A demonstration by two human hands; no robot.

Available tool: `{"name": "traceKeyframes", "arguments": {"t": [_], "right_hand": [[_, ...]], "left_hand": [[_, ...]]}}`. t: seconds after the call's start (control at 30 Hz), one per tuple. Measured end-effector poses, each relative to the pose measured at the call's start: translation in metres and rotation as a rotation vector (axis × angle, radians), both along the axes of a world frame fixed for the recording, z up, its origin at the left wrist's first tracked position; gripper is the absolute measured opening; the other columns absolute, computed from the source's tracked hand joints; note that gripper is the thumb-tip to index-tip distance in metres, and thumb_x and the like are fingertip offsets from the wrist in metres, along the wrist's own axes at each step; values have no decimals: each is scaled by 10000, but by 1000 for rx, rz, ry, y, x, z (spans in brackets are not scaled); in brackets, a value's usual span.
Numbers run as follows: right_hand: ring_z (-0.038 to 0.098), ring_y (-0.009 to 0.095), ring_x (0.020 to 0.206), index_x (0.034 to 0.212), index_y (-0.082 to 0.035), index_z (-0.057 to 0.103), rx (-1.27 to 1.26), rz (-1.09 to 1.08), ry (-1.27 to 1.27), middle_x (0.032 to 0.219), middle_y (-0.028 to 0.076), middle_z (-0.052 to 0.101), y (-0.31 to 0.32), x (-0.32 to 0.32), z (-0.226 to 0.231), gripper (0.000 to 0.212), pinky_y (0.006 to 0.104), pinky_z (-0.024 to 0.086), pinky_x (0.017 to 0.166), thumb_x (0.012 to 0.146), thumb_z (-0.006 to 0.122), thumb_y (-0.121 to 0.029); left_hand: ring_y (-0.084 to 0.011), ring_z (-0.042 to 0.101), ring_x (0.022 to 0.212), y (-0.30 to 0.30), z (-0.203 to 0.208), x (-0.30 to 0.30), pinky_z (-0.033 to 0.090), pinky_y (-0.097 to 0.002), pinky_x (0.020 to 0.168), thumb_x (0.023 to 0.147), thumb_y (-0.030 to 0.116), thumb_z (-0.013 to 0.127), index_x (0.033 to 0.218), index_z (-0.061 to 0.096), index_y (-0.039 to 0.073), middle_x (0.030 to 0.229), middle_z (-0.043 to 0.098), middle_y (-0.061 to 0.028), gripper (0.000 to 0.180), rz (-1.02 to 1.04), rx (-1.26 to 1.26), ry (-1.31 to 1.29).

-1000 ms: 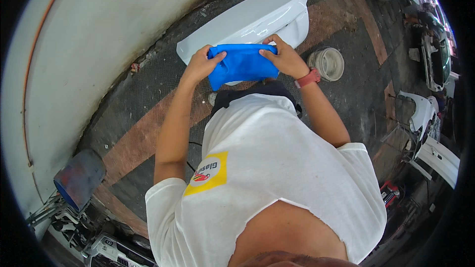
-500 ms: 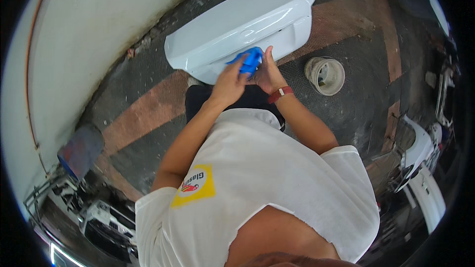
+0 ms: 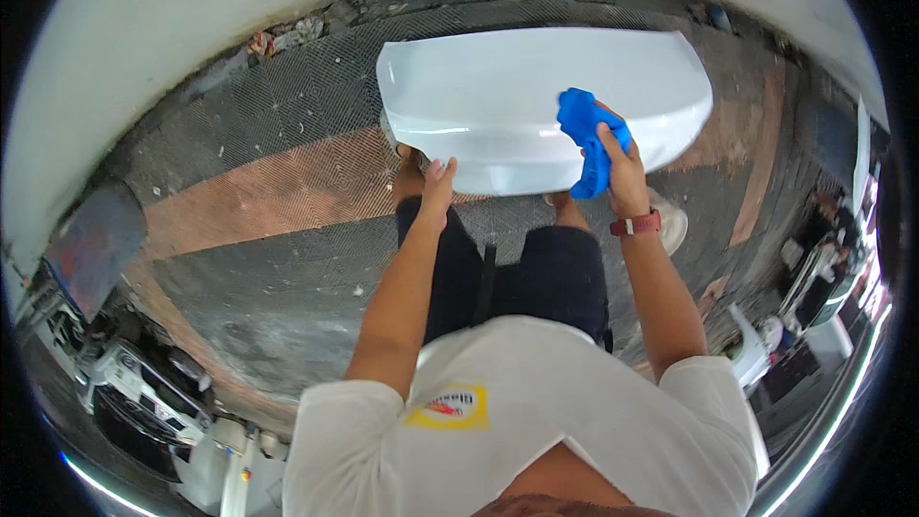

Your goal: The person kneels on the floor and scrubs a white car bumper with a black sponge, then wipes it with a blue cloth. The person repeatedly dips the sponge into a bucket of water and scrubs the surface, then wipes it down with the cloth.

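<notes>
A glossy white car trunk lid (image 3: 536, 72) lies crosswise ahead of me, just beyond my feet. My right hand (image 3: 624, 172) is closed on a crumpled blue cloth (image 3: 589, 129), which hangs over the right part of the lid; I cannot tell whether it touches the paint. My left hand (image 3: 439, 193) is by the lid's near left edge with its fingers stretched out, holding nothing. Whether those fingertips rest on the edge is unclear.
A pale bucket (image 3: 672, 222) stands beside my right wrist, partly hidden by the forearm. Black and reddish ribbed matting (image 3: 278, 182) covers the floor. A wall (image 3: 191, 19) rises beyond. Car parts (image 3: 144, 388) lie at the lower left, more (image 3: 751, 345) at the right.
My hands, earlier close together at the blue cloth, have come apart. The right now holds the cloth over the lid; the left is at the near left edge. My view has turned.
</notes>
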State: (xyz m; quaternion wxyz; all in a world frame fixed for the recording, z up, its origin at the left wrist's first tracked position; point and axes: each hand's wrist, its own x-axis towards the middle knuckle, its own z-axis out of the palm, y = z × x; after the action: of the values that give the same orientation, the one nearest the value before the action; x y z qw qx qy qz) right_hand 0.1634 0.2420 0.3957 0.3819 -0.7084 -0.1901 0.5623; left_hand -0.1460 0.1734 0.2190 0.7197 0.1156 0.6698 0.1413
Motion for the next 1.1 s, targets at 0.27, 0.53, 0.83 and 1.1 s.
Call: {"name": "traceKeyframes", "arguments": {"t": [0.27,0.53,0.83,1.1], "right_hand": [[728,377,1090,1346,-129,686,302,1015,-810,1201,169,760,207,-238,-360,468,473,586,949,976,674,-414],[155,520,1616,1637,-157,449,-21,1436,-738,1761,253,196,217,-354,-543,668,763,87,1251,1003,565,-334],[456,449,1499,1469,-60,615,253,1421,-797,1627,241,470,211,-251,-551,522,612,394,1215,962,552,-164],[471,375,1497,1512,-113,586,168,1389,-807,1620,245,472,184,8,-499,586,491,449,1207,930,652,-113]], "left_hand": [[-390,147,1635,-39,-187,-20,240,-719,1224,905,734,713,1723,-7,197,1792,122,-109,1215,255,-324,67],[-290,386,1501,-51,-214,0,300,-483,1254,932,618,776,1586,389,55,1585,454,-132,945,533,-228,-20],[-241,467,1436,-37,-191,11,485,-482,1107,908,707,728,1514,514,157,1542,515,-37,846,532,-291,200],[-265,393,1495,-44,-193,11,469,-548,1130,936,754,651,1582,459,128,1606,453,-70,920,533,-246,292]]}}
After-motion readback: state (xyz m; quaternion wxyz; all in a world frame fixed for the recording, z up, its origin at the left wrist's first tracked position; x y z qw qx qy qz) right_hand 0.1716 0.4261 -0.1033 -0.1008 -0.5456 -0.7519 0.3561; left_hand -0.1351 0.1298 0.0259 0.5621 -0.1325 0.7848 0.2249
